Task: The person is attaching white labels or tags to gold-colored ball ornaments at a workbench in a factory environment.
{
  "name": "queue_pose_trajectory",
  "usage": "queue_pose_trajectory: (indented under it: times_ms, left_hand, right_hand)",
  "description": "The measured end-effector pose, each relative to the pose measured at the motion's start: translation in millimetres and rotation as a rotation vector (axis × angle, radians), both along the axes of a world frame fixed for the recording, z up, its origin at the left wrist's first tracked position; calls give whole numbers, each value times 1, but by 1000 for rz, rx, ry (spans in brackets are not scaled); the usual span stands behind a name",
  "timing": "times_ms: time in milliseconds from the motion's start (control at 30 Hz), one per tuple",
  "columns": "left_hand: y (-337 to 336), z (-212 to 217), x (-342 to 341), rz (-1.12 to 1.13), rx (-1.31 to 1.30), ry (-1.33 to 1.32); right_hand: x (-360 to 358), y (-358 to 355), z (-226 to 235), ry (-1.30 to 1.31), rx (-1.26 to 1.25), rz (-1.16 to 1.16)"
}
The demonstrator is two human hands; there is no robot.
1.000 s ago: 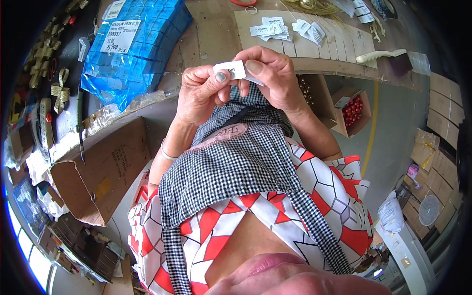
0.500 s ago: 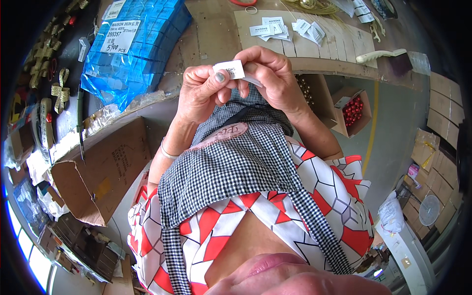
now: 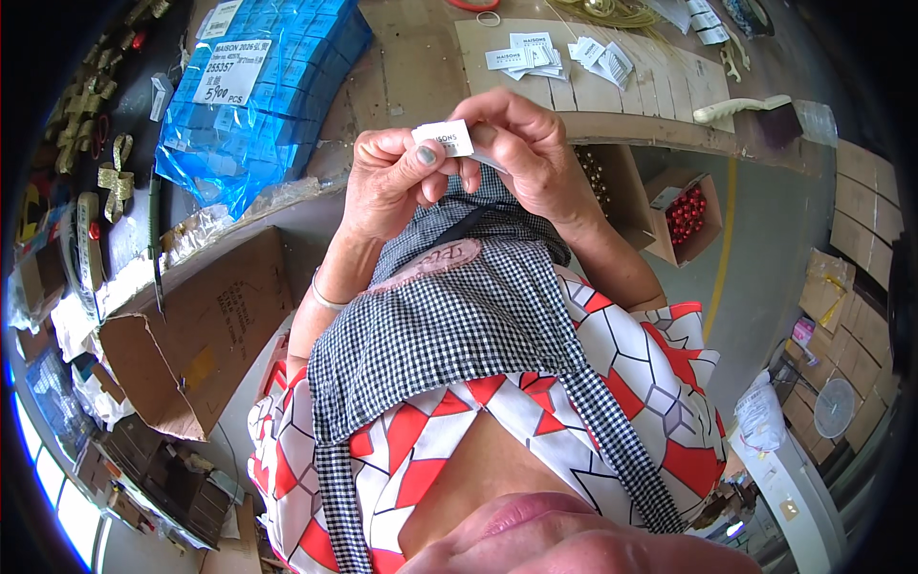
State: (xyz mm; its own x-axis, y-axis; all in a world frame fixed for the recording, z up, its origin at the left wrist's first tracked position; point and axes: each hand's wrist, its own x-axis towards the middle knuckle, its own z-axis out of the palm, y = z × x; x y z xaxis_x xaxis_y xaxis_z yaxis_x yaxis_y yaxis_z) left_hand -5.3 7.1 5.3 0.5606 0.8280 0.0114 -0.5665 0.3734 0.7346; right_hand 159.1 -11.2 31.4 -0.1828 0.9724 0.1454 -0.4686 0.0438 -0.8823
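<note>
Close above the table's near edge, both hands meet in front of my checked apron (image 3: 440, 325). Between thumb and fingers, my left hand (image 3: 387, 187) pinches a small white printed label (image 3: 444, 138). My right hand (image 3: 531, 158) is bent round the label's right end, its fingers closed on further white labels that show only as a thin edge below. How many labels it holds is hidden. Beyond the hands, two loose piles of similar labels, a left pile (image 3: 526, 57) and a right pile (image 3: 601, 61), lie on a cardboard sheet (image 3: 660, 81).
A blue plastic-wrapped pack (image 3: 258, 105) lies on the table at left, beside gold ribbon bows (image 3: 117, 179). A white-handled brush (image 3: 741, 109) rests at right. Below the edge stand an open carton (image 3: 215, 330) and a box of red berries (image 3: 685, 215).
The pinched label has shifted slightly left, and more of its print shows. My right index finger has lifted a little and is blurred.
</note>
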Motion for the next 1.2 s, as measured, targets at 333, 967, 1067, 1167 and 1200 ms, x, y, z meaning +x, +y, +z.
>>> queue_pose_trajectory:
  times_ms: [333,967,1067,1167,1200]
  left_hand:
    - [0,-5,-2,6,32,3]
    - [8,-8,-6,-31,62,-15]
    - [9,-6,-9,-47,85,65]
    - [7,-1,-8,-48,84,6]
    - [7,-1,-8,-48,85,6]
  right_hand:
    - [1,0,-2,37,-59,93]
    - [-1,3,2,37,-95,78]
    - [2,1,-6,32,-41,100]
    - [3,0,-3,-4,-64,112]
    - [3,-1,-2,-2,-68,109]
